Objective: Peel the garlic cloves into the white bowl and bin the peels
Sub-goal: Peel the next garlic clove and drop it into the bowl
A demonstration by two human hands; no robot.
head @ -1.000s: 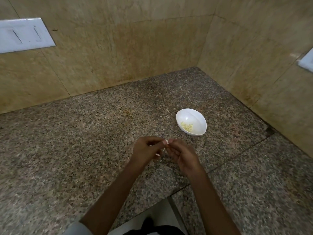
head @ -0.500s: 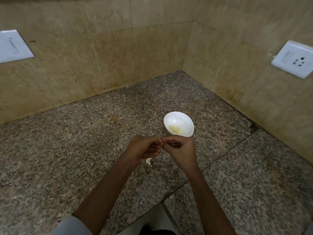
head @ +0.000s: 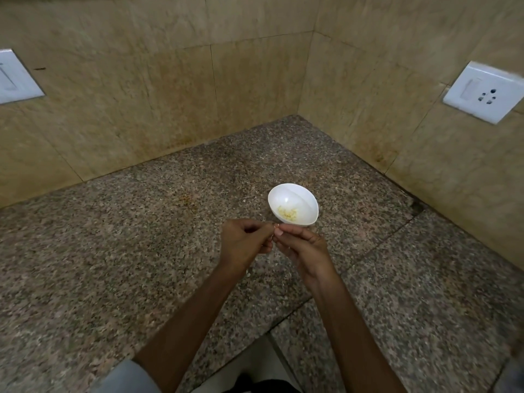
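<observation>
Pinching tiny clove (head: 276,230): left hand (head: 244,246), right hand (head: 305,249); glossy oval bowl (head: 292,195).

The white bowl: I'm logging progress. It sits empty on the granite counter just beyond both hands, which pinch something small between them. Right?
The white bowl is not empty: the head view shows a small heap of pale yellow garlic pieces in it. Otherwise right: it sits on the granite counter just beyond the left hand and right hand, which pinch something small between them.

The white bowl (head: 301,199) stands upright, holding a small heap of pale yellow peeled cloves (head: 287,213).
</observation>
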